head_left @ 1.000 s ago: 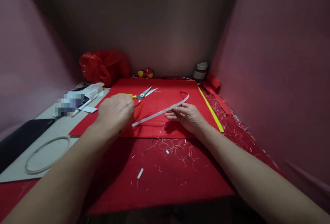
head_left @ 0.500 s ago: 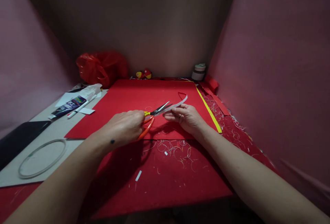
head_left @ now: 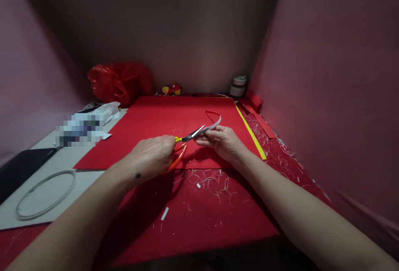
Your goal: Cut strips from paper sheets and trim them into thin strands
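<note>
Single head-worn view, facing forward and down over both forearms (head_left: 102, 188).

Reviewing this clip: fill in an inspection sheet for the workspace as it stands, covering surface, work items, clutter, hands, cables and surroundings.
Surface: red cloth; ribbed red sheet on it; pale board at left.
Work items: scissors, blades slightly parted at white-and-red strip; contact unclear.
Clutter: thread scraps, white snippet, grey ring; one item pixelated.
Hands: left holds scissors; right holds strip.
Cables: nothing seen.
Surroundings: pink side walls; red bag, jar at back.
</note>
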Action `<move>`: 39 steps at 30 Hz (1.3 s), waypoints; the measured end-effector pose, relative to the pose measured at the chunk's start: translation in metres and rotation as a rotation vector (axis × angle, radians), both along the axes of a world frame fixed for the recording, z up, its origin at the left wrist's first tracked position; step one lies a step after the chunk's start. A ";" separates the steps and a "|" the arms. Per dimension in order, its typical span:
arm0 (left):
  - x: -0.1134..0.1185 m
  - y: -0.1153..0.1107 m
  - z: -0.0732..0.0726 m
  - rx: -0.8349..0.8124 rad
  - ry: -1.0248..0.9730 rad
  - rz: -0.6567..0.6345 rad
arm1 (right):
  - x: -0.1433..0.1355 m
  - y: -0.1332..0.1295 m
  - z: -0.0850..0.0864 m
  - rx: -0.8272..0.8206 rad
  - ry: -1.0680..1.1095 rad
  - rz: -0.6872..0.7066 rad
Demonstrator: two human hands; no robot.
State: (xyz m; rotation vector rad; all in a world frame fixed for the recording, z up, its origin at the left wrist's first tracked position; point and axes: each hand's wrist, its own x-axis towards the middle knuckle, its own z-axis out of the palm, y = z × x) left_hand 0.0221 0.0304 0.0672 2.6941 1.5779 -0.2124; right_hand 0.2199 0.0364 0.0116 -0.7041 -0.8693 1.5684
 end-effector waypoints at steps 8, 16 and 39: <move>-0.003 0.001 -0.001 0.009 0.032 0.006 | 0.001 0.001 0.000 -0.029 -0.013 0.007; 0.002 -0.001 0.004 -0.033 0.083 0.019 | 0.001 0.001 0.000 -0.034 0.001 0.004; 0.000 0.002 0.010 -0.027 0.154 0.000 | 0.007 0.006 -0.004 -0.025 0.015 -0.056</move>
